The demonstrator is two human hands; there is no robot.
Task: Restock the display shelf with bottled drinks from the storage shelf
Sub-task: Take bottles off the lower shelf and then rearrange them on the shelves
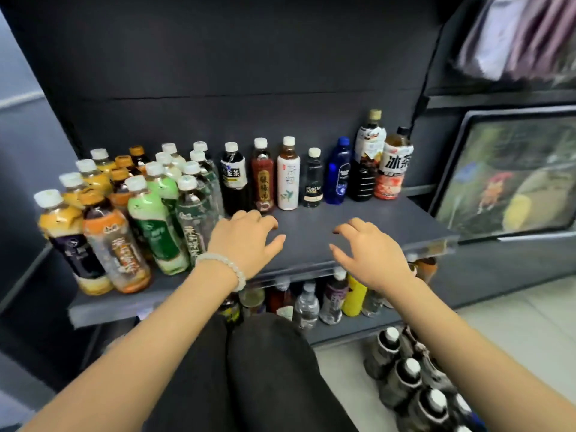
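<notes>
A grey display shelf (358, 232) holds several bottled drinks. At its left stands a dense cluster with orange, green and dark labels (149, 219). Along the back runs a single row: a dark tea bottle (234, 177), a red one (263, 182), a white one (288, 179), a small black one (312, 182), a blue one (338, 174) and two taller ones (380, 160). My left hand (246, 241), with a bead bracelet on the wrist, hovers over the shelf with relaxed fingers and holds nothing. My right hand (371, 254) hovers beside it, also empty.
A lower shelf (349, 333) under the display shelf carries more bottles, among them a yellow one (353, 296). Several dark bottles with white caps (405, 375) stand on the floor at the lower right. A framed picture (511, 176) leans at the right. My dark-clothed knees fill the bottom centre.
</notes>
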